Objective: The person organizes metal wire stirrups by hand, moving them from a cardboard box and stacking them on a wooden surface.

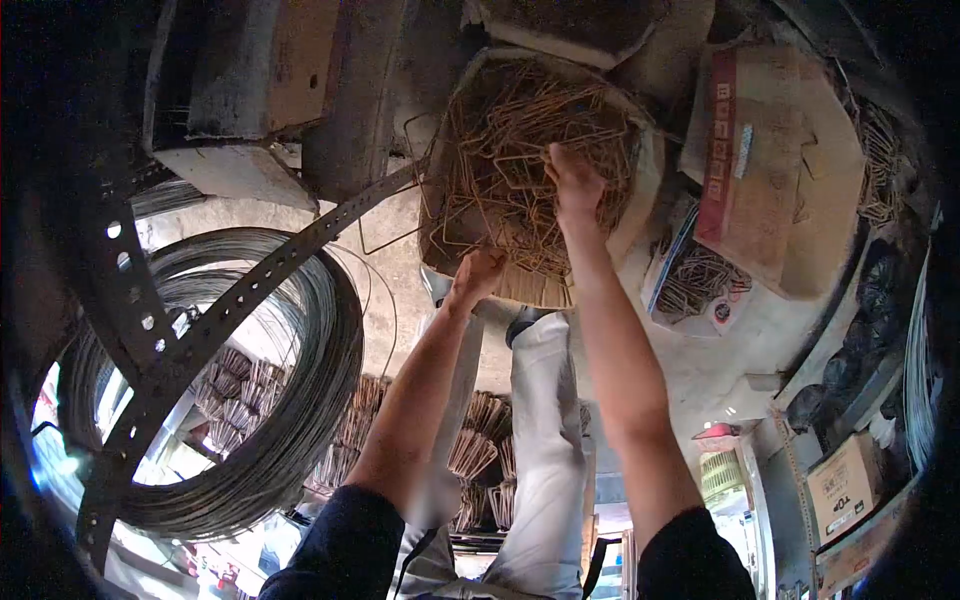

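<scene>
A worn cardboard box (pixel 640 190) holds a tangle of rusty bent wire pieces (pixel 500 140), several of them shaped like frames. My right hand (pixel 576 182) is over the middle of the tangle with its fingers curled closed against the wires. At the box's near left edge, my left hand (pixel 480 273) is closed in a fist among the wire ends. What sits inside either fist is hidden by the fingers. One bent wire (pixel 385 243) sticks out past the box's left side.
A large coil of wire (pixel 340 330) stands left, behind a perforated metal bar (pixel 260 280). Right of the box are a flattened carton (pixel 770 170) and a smaller box of bent wire (pixel 700 280). Bundles of bent wire (pixel 475 450) are stacked around my legs.
</scene>
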Motion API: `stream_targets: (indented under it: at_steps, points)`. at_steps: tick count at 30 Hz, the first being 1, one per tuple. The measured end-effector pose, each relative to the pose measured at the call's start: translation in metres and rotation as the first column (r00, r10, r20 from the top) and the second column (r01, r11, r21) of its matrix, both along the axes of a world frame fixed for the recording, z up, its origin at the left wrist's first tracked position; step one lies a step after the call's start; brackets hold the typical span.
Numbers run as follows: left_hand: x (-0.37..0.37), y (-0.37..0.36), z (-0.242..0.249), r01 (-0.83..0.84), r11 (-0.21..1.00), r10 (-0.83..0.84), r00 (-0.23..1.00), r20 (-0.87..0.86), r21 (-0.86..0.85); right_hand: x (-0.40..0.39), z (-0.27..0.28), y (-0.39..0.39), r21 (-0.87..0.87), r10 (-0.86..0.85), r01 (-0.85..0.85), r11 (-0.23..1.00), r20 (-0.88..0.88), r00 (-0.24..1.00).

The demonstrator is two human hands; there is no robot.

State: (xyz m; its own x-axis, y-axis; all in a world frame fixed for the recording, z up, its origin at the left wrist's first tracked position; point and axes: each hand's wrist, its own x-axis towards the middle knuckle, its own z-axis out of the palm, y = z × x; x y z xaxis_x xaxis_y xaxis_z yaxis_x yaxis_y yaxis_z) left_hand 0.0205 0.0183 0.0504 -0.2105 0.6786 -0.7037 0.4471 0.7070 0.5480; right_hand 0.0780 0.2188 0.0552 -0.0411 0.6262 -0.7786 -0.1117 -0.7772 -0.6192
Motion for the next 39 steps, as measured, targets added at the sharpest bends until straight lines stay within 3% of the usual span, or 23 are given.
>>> stream_targets:
  at_steps: [1,3,4,6,7,8,9,10,12,13,14,15,16,17,19,23,25,29,31,34,36,38,39]
  points:
    - [0.003,-0.005,-0.012,-0.002,1.0,0.002,1.0,0.001,0.002,0.004,0.013,-0.004,0.074,0.107,-0.124,0.989,0.201,0.974]
    - [0.012,-0.014,-0.033,-0.089,0.982,0.095,0.995,-0.03,0.165,0.017,0.017,-0.017,0.205,0.068,-0.092,0.974,0.122,0.99]
    - [0.012,-0.007,-0.024,-0.091,0.982,0.097,0.995,-0.027,0.167,0.025,0.013,-0.024,0.33,0.04,-0.049,0.943,0.034,0.999]
    - [0.016,0.001,-0.011,-0.291,0.955,0.284,0.952,0.116,0.051,0.04,0.01,-0.034,0.365,0.015,-0.04,0.93,0.071,0.997]
    - [0.016,0.002,-0.007,-0.292,0.955,0.284,0.951,0.123,0.054,0.048,0.011,-0.036,0.398,-0.012,-0.03,0.917,0.101,0.995]
    - [0.013,0.003,-0.003,0.019,0.988,-0.015,0.999,-0.028,0.153,0.057,0.013,-0.037,0.401,-0.012,-0.032,0.915,0.105,0.994]
    - [0.011,0.003,-0.001,0.335,0.921,-0.296,0.933,-0.202,0.197,0.066,0.021,-0.037,0.337,-0.005,-0.034,0.941,0.115,0.993]
    - [0.013,-0.002,-0.012,0.333,0.922,-0.294,0.935,-0.2,0.2,0.072,0.032,-0.038,0.271,0.003,-0.037,0.962,0.123,0.992]
    - [0.023,-0.015,-0.045,0.15,0.962,-0.141,0.988,-0.057,0.229,0.079,0.08,-0.03,0.2,0.006,-0.009,0.98,0.016,1.0]
    - [0.025,-0.004,-0.024,0.15,0.96,-0.141,0.988,-0.054,0.237,0.081,0.105,-0.024,0.124,0.001,0.011,0.992,-0.096,0.995]
    - [0.024,0.018,0.021,-0.173,0.973,0.138,0.967,0.216,0.151,0.085,0.122,-0.021,0.133,0.001,0.012,0.991,-0.093,0.996]
    - [0.021,0.041,0.069,-0.451,0.893,0.411,0.8,0.437,-0.015,0.089,0.137,-0.018,0.116,0.033,-0.017,0.993,-0.134,0.99]
    - [0.021,0.053,0.094,-0.639,0.732,0.635,0.514,0.577,-0.237,0.093,0.15,-0.014,0.099,0.065,-0.048,0.994,-0.175,0.983]
    - [0.022,0.059,0.094,-0.639,0.733,0.63,0.513,0.583,-0.231,0.099,0.162,-0.008,0.077,0.138,-0.126,0.989,-0.185,0.973]
    - [0.02,0.079,0.098,-0.499,0.74,0.642,0.323,0.695,-0.451,0.11,0.182,-0.001,0.07,0.179,-0.169,0.983,-0.194,0.965]
    - [0.028,0.11,0.149,-0.432,0.797,0.567,0.293,0.77,-0.423,0.125,0.211,0.009,0.085,0.238,-0.226,0.97,-0.187,0.953]
    - [0.029,0.116,0.16,-0.349,0.855,0.505,0.393,0.768,-0.384,0.131,0.225,0.013,0.11,0.243,-0.226,0.968,-0.184,0.952]
    - [0.027,0.119,0.179,-0.327,0.885,0.444,0.373,0.815,-0.332,0.141,0.257,0.019,0.117,0.292,-0.283,0.952,-0.064,0.954]
    - [0.024,0.122,0.201,-0.322,0.87,0.455,0.228,0.861,-0.374,0.148,0.272,0.02,0.136,0.313,-0.307,0.942,-0.029,0.949]
    - [0.015,0.125,0.248,-0.386,0.86,0.424,0.177,0.888,-0.334,0.156,0.295,0.018,0.171,0.276,-0.258,0.951,-0.094,0.957]
    - [0.012,0.132,0.286,-0.403,0.879,0.363,0.216,0.907,-0.256,0.16,0.312,0.019,0.193,0.254,-0.227,0.955,-0.127,0.959]
    - [0.007,0.142,0.333,-0.243,0.969,0.064,0.433,0.899,0.048,0.155,0.33,0.017,0.26,0.261,-0.219,0.94,-0.137,0.956]
    - [0.008,0.145,0.363,-0.229,0.972,0.063,0.494,0.867,0.06,0.15,0.345,0.013,0.187,0.144,-0.137,0.973,-0.022,0.989]
